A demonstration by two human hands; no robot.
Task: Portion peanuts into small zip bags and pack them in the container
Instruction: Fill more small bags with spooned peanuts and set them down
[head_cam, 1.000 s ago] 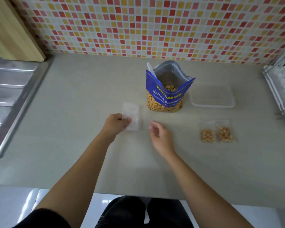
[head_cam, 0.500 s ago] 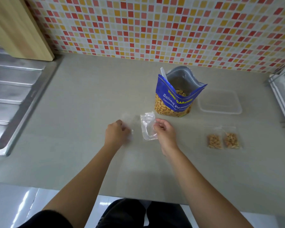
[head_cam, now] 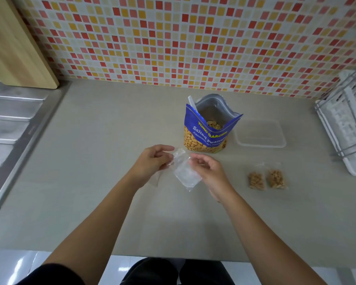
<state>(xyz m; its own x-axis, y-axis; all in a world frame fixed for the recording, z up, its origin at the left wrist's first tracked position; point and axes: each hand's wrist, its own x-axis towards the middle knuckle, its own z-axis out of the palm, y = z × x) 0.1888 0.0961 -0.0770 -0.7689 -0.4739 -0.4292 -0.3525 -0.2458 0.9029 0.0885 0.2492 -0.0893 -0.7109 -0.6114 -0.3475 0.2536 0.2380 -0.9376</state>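
An empty clear zip bag (head_cam: 185, 171) hangs between my hands just above the counter. My left hand (head_cam: 152, 161) pinches its top left edge and my right hand (head_cam: 210, 171) pinches its right edge. Behind them stands an open blue peanut bag (head_cam: 208, 130) with a white scoop handle (head_cam: 193, 102) sticking out of it. Two small filled zip bags (head_cam: 266, 178) lie side by side to the right. An empty clear plastic container (head_cam: 260, 133) sits right of the peanut bag.
A steel sink drainboard (head_cam: 10, 130) runs along the left, with a wooden board (head_cam: 14, 48) leaning on the tiled wall behind it. A white wire dish rack (head_cam: 347, 124) fills the right edge. Another clear bag (head_cam: 155, 179) lies flat under my left wrist.
My right hand took the empty zip bag from the pile under my left hand. Both hands now hold it lifted off the counter.
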